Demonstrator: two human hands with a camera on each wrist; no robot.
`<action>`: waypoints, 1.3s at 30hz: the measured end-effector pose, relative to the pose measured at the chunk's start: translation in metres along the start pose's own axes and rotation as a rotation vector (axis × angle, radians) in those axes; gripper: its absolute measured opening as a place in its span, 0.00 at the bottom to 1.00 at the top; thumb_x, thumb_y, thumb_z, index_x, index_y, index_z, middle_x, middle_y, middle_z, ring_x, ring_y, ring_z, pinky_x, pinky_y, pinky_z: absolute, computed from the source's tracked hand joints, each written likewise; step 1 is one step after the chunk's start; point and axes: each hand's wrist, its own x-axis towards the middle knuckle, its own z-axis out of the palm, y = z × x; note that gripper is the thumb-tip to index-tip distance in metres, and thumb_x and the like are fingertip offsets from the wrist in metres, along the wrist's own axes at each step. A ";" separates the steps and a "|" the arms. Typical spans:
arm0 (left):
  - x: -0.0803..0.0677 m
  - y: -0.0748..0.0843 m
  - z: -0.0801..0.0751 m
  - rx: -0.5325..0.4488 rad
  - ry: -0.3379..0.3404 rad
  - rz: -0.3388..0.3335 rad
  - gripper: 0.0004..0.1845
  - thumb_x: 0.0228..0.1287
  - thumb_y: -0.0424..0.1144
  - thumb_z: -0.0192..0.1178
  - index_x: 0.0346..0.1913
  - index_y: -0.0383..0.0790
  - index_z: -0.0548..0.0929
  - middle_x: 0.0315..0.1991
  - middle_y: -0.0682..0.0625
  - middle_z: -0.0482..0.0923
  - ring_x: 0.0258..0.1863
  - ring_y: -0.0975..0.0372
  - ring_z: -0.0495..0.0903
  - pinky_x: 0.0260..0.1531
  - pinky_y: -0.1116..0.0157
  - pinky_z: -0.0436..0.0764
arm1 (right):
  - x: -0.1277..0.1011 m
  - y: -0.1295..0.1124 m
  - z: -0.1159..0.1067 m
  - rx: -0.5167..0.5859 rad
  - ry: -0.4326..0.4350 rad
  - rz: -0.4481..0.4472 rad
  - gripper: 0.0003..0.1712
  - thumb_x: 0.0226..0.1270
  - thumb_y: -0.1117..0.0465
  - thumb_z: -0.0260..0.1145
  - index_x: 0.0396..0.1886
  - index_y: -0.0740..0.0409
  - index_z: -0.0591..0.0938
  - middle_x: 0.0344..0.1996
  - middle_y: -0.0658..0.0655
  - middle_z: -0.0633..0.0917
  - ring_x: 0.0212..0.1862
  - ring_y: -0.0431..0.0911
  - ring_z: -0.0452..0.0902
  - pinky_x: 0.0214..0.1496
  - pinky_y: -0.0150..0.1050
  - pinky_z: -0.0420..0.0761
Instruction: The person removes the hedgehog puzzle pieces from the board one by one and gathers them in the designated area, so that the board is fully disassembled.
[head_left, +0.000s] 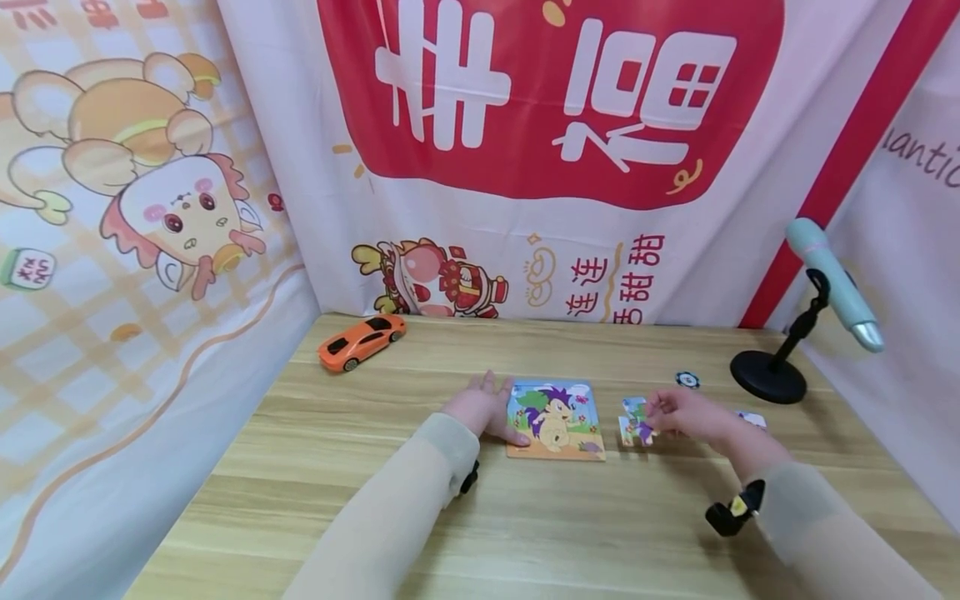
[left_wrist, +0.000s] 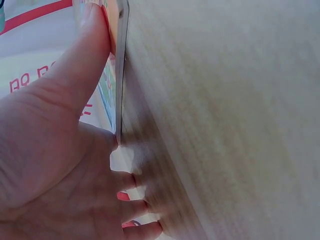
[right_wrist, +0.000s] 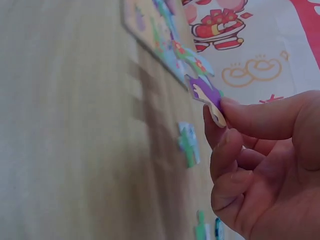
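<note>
A square jigsaw puzzle board (head_left: 557, 421) with a purple-spined cartoon hedgehog lies on the wooden table. At its left edge rests my left hand (head_left: 487, 408), fingers extended onto the table. The left wrist view shows its thumb (left_wrist: 90, 55) lying over the face of the board (left_wrist: 120, 75). To the right of the board, my right hand (head_left: 686, 412) pinches a jigsaw piece (right_wrist: 204, 94) between thumb and fingertips, tilted above the table. It has purple, cream and red-flower parts. Below it in the right wrist view lies a green and blue jigsaw piece (right_wrist: 188, 144).
Another piece (head_left: 752, 420) lies partly behind my right wrist. Beyond that hand are a round black-and-blue chip (head_left: 687, 380) and a light blue microphone (head_left: 832, 275) on a black stand (head_left: 768, 377). An orange toy car (head_left: 363, 342) stands at the back left, near printed curtains.
</note>
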 end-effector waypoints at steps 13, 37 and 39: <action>-0.012 0.002 -0.005 -0.020 0.009 0.013 0.64 0.44 0.75 0.65 0.80 0.56 0.46 0.80 0.44 0.36 0.77 0.47 0.36 0.72 0.46 0.49 | -0.007 0.038 0.008 -0.040 0.119 0.094 0.06 0.68 0.70 0.62 0.43 0.67 0.78 0.32 0.57 0.78 0.31 0.49 0.72 0.31 0.39 0.75; -0.012 0.001 -0.005 -0.031 0.005 0.005 0.65 0.43 0.76 0.66 0.80 0.57 0.45 0.80 0.45 0.34 0.77 0.48 0.34 0.71 0.45 0.49 | 0.061 -0.045 0.059 -0.181 0.101 -0.064 0.10 0.63 0.69 0.67 0.44 0.66 0.81 0.35 0.58 0.80 0.37 0.49 0.75 0.38 0.42 0.80; -0.013 0.001 -0.006 -0.039 0.012 0.009 0.64 0.43 0.75 0.66 0.80 0.57 0.46 0.80 0.45 0.35 0.77 0.48 0.35 0.71 0.45 0.50 | 0.069 -0.047 0.066 -0.185 0.083 -0.094 0.10 0.62 0.71 0.68 0.43 0.67 0.80 0.33 0.59 0.80 0.35 0.49 0.75 0.36 0.42 0.79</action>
